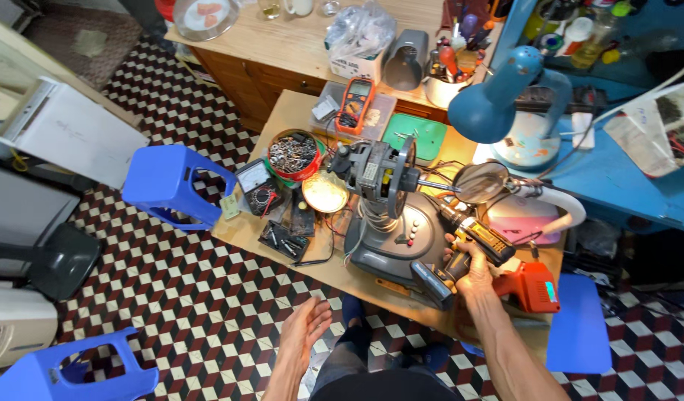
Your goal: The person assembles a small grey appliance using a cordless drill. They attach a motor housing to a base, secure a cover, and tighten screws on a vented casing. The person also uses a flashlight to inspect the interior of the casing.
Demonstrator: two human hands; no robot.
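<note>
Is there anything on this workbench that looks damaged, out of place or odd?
Yes. The grey fan on the table has no blades or guard, so its motor is bare. The right hand holds a cordless drill beside it; the left hand is open and empty.

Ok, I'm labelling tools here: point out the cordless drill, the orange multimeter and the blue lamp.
cordless drill [472,234], head view, on its yellow-black body.
orange multimeter [356,102], head view, on its face.
blue lamp [489,104], head view, on its shade.

Blue desk lamp [498,100]; orange multimeter [356,104]; blue plastic stool [167,182] beside table
</note>
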